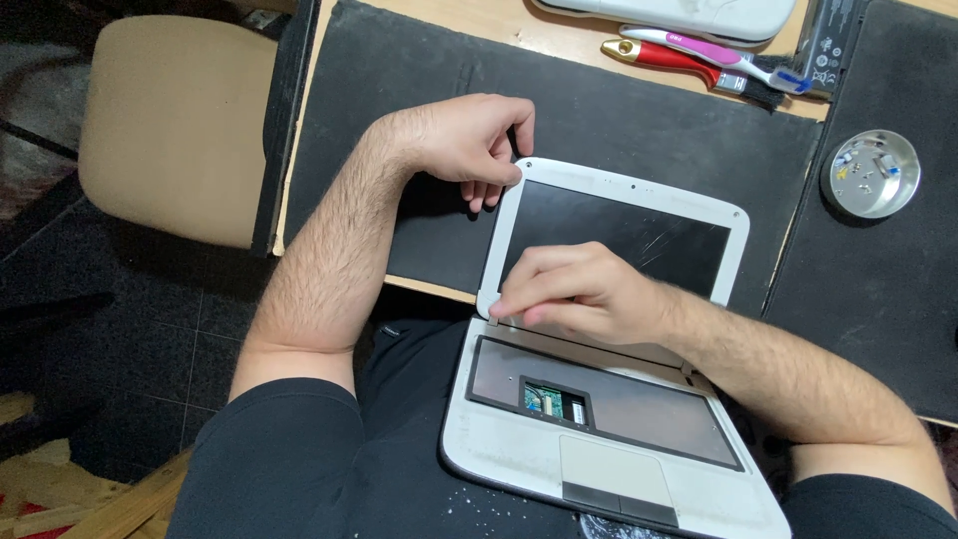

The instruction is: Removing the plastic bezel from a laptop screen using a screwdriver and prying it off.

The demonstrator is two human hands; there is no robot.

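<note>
A small white laptop (519, 439) lies open across my lap and the desk edge, its keyboard gone and a circuit part showing in the bare tray. My left hand (469, 140) grips the upper left corner of the white screen lid (639, 195). My right hand (579, 294) rests over the lower left of the dark screen, fingertips pinching at the bezel near the left hinge. Scratches show on the screen glass.
A black mat (399, 90) covers the wooden desk. At the back lie a red-handled tool (659, 55), a pink and white toothbrush (718, 55) and a white device (689, 12). A round metal dish (870, 172) with small screws sits right. A beige chair (175, 120) stands left.
</note>
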